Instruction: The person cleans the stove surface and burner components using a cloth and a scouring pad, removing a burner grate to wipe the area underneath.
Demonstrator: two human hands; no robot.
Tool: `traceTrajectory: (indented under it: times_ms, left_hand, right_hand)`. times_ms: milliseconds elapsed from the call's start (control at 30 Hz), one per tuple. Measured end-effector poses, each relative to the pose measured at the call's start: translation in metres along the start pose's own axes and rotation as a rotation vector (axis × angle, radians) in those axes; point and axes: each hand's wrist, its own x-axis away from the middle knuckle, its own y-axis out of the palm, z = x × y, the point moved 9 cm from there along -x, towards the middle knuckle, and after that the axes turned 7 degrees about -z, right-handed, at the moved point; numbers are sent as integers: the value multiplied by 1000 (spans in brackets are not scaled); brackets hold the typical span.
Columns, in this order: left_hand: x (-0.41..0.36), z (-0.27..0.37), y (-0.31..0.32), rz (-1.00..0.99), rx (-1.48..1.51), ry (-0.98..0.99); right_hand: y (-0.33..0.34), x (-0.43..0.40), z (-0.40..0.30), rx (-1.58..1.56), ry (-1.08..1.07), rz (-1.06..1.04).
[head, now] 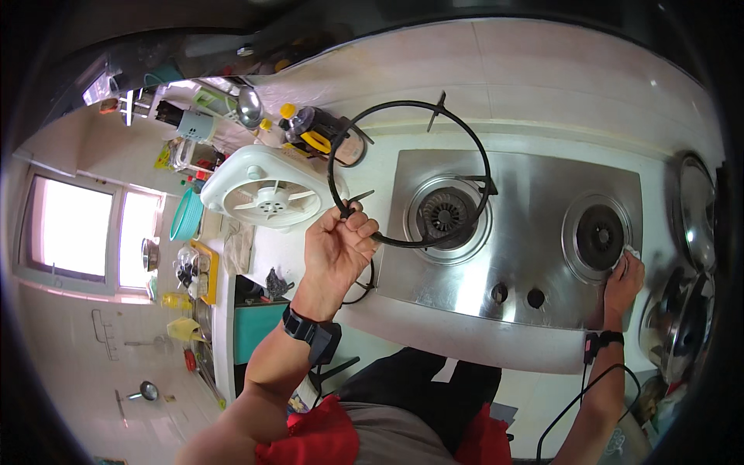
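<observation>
My left hand (343, 235) grips the near-left part of a black ring-shaped pan support (401, 103) with short prongs, raised over the left burner (444, 216). At the right burner (602, 232), my right hand (624, 279) presses a white cloth or wipe (632, 251) against the lower right edge of its ring. Both burners sit in a stainless steel gas hob (523, 232) with two black knobs (535, 298) at the front. Part of another black ring (367, 290) shows beyond my left wrist, partly hidden by it.
A white fan-like appliance (273, 195) stands left of the hob, with bottles (305, 122) behind it. Steel lids or pans (694, 209) line the right side. A crumpled dark bag (278, 283) lies on the left counter, near a teal cabinet or drawer front (258, 334). Tiled wall rises behind.
</observation>
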Motion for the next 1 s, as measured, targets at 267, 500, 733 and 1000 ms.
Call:
traceTrajectory:
  times_ms: [267, 500, 733, 1000]
  left_hand:
    - [-40, -41, 22, -222, -104, -71]
    - [-77, -95, 71, -318, -752, 81]
    - [-134, -208, 97, -476, -1077, 213]
    - [-157, -307, 134, -674, -1348, 270]
  right_hand:
    - [-10, 0, 9, -6, 56, -13]
    - [-15, -6, -8, -10, 76, 32]
    - [-24, -4, -13, 12, 74, 94]
    - [-36, 35, -38, -47, 74, -25]
